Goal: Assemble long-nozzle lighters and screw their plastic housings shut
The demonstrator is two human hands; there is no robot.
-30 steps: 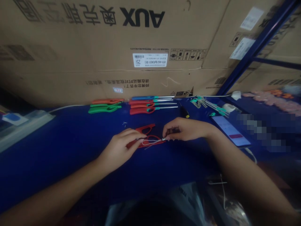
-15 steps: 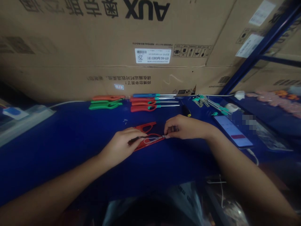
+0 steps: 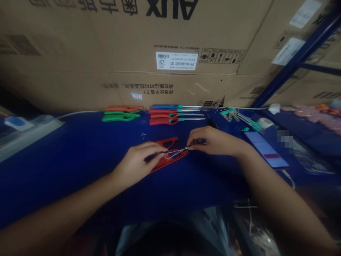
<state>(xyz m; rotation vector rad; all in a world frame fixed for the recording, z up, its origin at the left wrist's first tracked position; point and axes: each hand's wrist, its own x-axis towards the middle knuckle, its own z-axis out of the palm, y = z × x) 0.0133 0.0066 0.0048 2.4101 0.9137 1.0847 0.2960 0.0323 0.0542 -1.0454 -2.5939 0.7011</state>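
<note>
Over the blue table my left hand (image 3: 141, 160) is closed, thumb and forefinger pinching a small dark part. A thin white wire (image 3: 173, 154) loops from it to a small metal piece (image 3: 187, 148), which the fingertips of my right hand (image 3: 205, 140) pinch. Under the wire lies a red plastic lighter casing half (image 3: 170, 161), partly covered by my left hand. Just behind it is a second red casing piece (image 3: 170, 141) with a trigger opening. What my left palm covers is hidden.
Behind my hands lie red lighters (image 3: 162, 121) with metal tubes, a blue one (image 3: 165, 106), and green handles (image 3: 121, 117). To the right are metal tubes with teal ends (image 3: 246, 120) and a phone (image 3: 266, 149). A large cardboard box (image 3: 119, 60) stands at the back.
My right hand has lifted slightly with the metal piece, and the wire loop has shifted upward. The whole view has moved a little. Both hands keep their pinch.
</note>
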